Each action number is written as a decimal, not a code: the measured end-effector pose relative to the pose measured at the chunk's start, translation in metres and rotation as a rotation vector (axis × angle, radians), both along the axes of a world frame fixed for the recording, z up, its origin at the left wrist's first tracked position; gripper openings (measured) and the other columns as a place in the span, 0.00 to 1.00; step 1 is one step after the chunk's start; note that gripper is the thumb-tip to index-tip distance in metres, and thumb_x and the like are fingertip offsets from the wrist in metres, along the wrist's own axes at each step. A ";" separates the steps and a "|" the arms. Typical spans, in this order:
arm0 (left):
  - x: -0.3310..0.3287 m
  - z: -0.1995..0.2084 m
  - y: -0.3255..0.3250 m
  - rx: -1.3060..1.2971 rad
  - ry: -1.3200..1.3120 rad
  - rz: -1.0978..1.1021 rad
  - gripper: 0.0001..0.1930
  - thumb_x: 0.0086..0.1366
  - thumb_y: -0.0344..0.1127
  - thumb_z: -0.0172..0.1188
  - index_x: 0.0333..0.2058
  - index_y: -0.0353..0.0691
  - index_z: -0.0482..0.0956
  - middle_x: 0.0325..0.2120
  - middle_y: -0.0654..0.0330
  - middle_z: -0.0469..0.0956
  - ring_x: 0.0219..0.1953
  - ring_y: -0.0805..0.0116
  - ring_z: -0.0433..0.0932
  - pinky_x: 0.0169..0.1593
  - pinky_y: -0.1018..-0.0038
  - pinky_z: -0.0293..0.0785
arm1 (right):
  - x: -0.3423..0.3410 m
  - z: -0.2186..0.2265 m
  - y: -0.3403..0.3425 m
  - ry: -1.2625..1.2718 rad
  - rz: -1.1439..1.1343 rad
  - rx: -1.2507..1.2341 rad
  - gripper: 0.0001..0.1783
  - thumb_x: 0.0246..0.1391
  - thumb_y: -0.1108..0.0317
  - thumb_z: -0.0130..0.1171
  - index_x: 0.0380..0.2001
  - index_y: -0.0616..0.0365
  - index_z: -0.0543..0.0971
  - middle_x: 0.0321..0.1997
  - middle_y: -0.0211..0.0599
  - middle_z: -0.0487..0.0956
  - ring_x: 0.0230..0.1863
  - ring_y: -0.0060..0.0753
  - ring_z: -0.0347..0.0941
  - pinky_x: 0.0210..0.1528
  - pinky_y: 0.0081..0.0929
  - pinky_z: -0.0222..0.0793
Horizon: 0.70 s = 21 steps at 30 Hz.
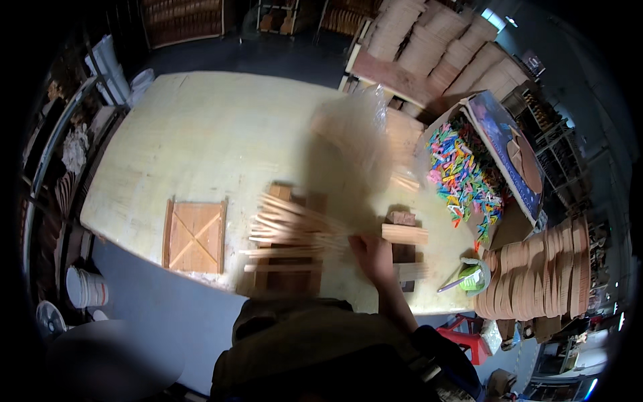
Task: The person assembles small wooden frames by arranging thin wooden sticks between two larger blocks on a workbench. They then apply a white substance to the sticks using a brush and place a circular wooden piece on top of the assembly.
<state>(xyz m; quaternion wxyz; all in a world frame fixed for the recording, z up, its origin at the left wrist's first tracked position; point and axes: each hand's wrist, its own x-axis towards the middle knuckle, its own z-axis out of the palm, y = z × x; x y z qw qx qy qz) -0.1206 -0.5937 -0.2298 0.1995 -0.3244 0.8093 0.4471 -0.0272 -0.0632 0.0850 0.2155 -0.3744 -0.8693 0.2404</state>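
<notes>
My right hand (pixel 372 258) is closed at the right ends of a fanned bundle of thin wooden strips (pixel 288 220). The strips draw together toward its fingers and blur there, so the exact grip is hard to see. Beneath the bundle are darker wooden blocks (pixel 288 276), with a few strips lying across them. To the hand's right, a pale wooden block (pixel 404 234) rests on dark pieces. Over on the left lies a square wooden panel (pixel 195 237) with side rails and crossed strips. My left hand is out of sight.
The pale table (pixel 201 127) carries a blurred clear plastic bag (pixel 362 127) and a box of colourful clothespins (pixel 462 171). A green container (pixel 472 278) stands near stacked curved wooden pieces (pixel 536 271). Below are a red stool (pixel 465 340) and a white bucket (pixel 87 288).
</notes>
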 end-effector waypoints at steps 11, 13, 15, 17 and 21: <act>0.060 0.004 -0.031 0.099 -0.091 0.097 0.16 0.59 0.24 0.57 0.47 0.38 0.74 0.43 0.53 0.76 0.45 0.55 0.74 0.50 0.61 0.69 | -0.019 -0.014 0.021 -0.208 0.209 -0.101 0.11 0.52 0.62 0.62 0.30 0.61 0.81 0.29 0.48 0.80 0.33 0.48 0.78 0.37 0.37 0.72; 0.063 0.006 -0.031 0.110 -0.090 0.102 0.16 0.59 0.24 0.57 0.47 0.38 0.74 0.43 0.53 0.76 0.45 0.56 0.74 0.50 0.62 0.69 | -0.010 -0.016 0.026 -0.244 0.188 -0.104 0.12 0.52 0.61 0.61 0.30 0.61 0.81 0.29 0.48 0.79 0.33 0.48 0.78 0.37 0.37 0.72; 0.067 0.007 -0.031 0.107 -0.104 0.119 0.15 0.60 0.24 0.56 0.47 0.38 0.74 0.43 0.53 0.76 0.45 0.56 0.74 0.50 0.62 0.69 | 0.000 -0.019 0.031 -0.272 0.171 -0.099 0.13 0.52 0.60 0.61 0.30 0.61 0.81 0.29 0.47 0.79 0.33 0.48 0.78 0.36 0.37 0.72; 0.070 0.009 -0.032 0.106 -0.105 0.125 0.15 0.60 0.25 0.56 0.47 0.37 0.74 0.43 0.54 0.76 0.45 0.56 0.74 0.50 0.63 0.69 | 0.008 -0.024 0.032 -0.267 0.154 -0.108 0.14 0.53 0.60 0.61 0.30 0.61 0.81 0.29 0.47 0.79 0.33 0.48 0.78 0.36 0.37 0.72; 0.076 0.011 -0.033 0.105 -0.106 0.138 0.14 0.61 0.25 0.56 0.47 0.37 0.73 0.43 0.54 0.75 0.45 0.57 0.74 0.51 0.63 0.69 | 0.018 -0.035 0.032 -0.250 0.147 -0.167 0.14 0.52 0.58 0.62 0.30 0.61 0.81 0.28 0.47 0.79 0.32 0.46 0.78 0.36 0.36 0.72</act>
